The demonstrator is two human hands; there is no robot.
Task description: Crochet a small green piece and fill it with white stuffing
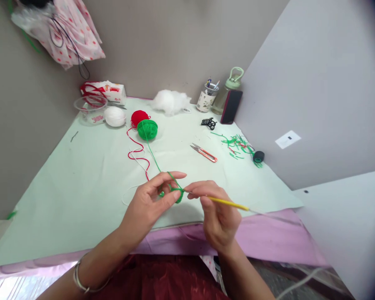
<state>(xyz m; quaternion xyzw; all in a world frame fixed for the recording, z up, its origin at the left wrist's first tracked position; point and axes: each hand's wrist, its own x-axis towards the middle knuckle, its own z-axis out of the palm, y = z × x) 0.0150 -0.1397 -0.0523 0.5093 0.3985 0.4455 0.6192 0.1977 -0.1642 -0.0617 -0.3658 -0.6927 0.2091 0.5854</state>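
Observation:
My left hand (151,202) pinches a small piece of green crochet work (180,196) between thumb and fingers, with the forefinger stretched out above it. Over that forefinger runs a strand of green yarn (154,157), which leads back to a green yarn ball (147,130). My right hand (220,212) grips a crochet hook (228,203) with a yellow handle, held like a pencil. The hook's metal tip meets the edge of the green piece; whether it is inside a stitch is too small to tell.
Orange thread snips (204,153) lie right of centre. Red (139,118) and white (115,116) yarn balls, stuffing (171,102), a pen cup (206,99), a bottle (223,93) and a phone (231,107) stand toward the back. Yarn scraps (237,143) lie at right, beside a black roll (258,156).

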